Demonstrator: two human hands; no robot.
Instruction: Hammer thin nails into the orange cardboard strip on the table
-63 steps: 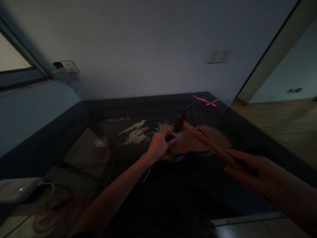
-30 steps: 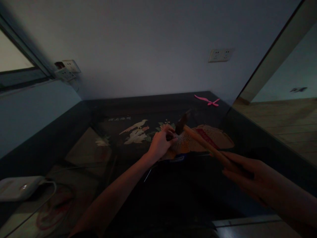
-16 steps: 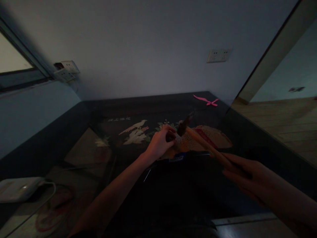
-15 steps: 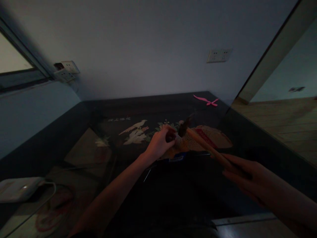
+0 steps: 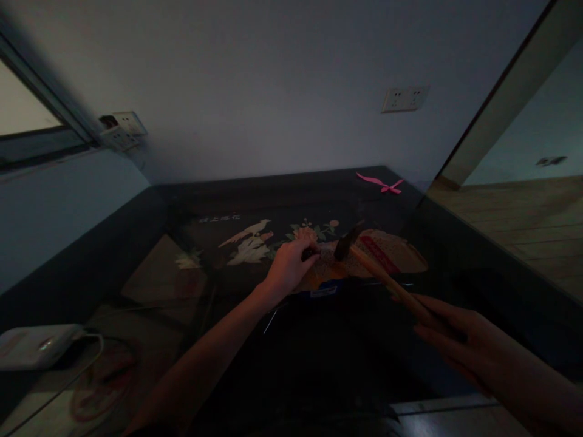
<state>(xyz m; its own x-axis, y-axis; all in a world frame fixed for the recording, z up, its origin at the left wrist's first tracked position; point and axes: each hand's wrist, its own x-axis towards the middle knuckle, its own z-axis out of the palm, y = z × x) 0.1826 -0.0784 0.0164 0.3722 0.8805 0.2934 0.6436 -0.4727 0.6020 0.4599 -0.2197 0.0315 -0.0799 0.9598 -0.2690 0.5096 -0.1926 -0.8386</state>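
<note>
A pale wall [image 5: 255, 91] stands behind a dark, glossy worktop [image 5: 273, 187] patterned with a bird and flowers; the light is dim. The hammer [image 5: 387, 279] slants over the worktop, handle towards the near right corner, head pointing away towards the far edge. Its head is just right of the left hand [image 5: 286, 270], apart from the fingertips, and over a speckled sheet [image 5: 348, 264]; whether it touches the sheet is unclear. The right hand [image 5: 455, 337] is wrapped round the handle, so the head lies ahead and left of it, nearer the left hand. The left hand has thumb and forefinger drawn together at the sheet's left end; whether they pinch something cannot be told. The sheet runs lengthwise, roughly along the far edge.

Counted: two hands, one hammer, one sheet with one red band [image 5: 378, 255], one pink ribbon [image 5: 385, 187] by the far right corner, and one white block [image 5: 39, 347] at the left edge.
</note>
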